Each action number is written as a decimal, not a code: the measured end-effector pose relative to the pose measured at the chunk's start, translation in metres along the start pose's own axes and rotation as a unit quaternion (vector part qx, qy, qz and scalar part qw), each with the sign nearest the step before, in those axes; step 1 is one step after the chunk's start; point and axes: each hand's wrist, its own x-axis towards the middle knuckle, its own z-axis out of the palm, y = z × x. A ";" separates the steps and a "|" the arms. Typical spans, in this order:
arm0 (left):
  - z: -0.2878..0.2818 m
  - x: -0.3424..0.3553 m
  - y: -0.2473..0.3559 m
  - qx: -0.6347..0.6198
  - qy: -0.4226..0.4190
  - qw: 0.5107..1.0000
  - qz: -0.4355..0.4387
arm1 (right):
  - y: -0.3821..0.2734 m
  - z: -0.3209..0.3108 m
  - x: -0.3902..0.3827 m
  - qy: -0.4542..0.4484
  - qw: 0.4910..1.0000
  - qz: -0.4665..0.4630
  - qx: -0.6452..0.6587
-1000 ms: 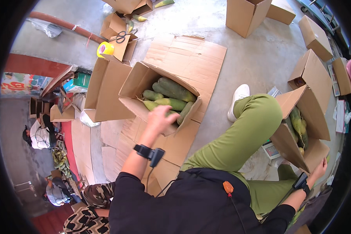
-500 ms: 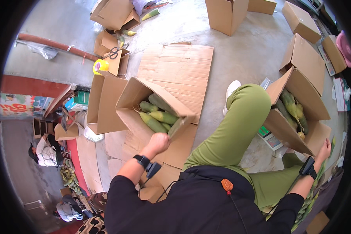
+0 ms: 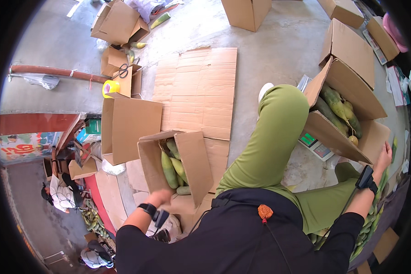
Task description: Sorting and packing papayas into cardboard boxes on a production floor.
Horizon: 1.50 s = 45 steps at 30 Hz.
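My left hand (image 3: 160,197), blurred by motion, is at the near side of an open cardboard box (image 3: 194,164). Several long green radishes (image 3: 169,170) lie inside that box, partly covered by its raised flap. On the right, my right hand (image 3: 383,158) is closed on the near flap of another open cardboard box (image 3: 373,139). This box stands tilted over a scale (image 3: 316,147) and holds more green radishes (image 3: 335,105). How far my left fingers touch their box is hard to make out.
A flattened cardboard sheet (image 3: 194,91) lies on the floor ahead. An open box (image 3: 132,128) stands at left, near yellow tape (image 3: 110,88) and black-handled scissors (image 3: 123,71). More green radishes (image 3: 369,219) are heaped at my right. Two people work at far left.
The left box has turned and come nearer, its flap now covering part of the radishes. My left hand has moved left and nearer. My right hand stays at its box's flap.
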 end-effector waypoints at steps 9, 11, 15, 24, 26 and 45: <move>-0.308 0.049 0.041 -0.055 0.442 0.895 0.005 | 0.003 -0.003 -0.003 0.009 0.998 -0.041 -0.048; -0.316 0.097 0.020 -0.007 0.281 0.954 -0.109 | -0.012 0.005 -0.018 0.018 0.997 -0.029 -0.070; -0.277 0.162 0.004 -0.088 -0.047 0.956 -0.276 | -0.009 -0.013 -0.021 0.073 0.990 -0.052 -0.110; -0.218 0.157 0.010 -0.048 0.001 0.978 -0.205 | -0.008 -0.024 -0.027 -0.155 0.984 0.045 -0.081; -0.223 0.145 0.049 -0.041 -0.044 0.974 -0.219 | -0.003 -0.033 -0.023 -0.171 0.981 0.072 -0.062; -0.114 0.114 -0.014 -0.382 0.264 0.880 -0.105 | 0.001 -0.038 -0.015 -0.192 0.977 0.077 -0.045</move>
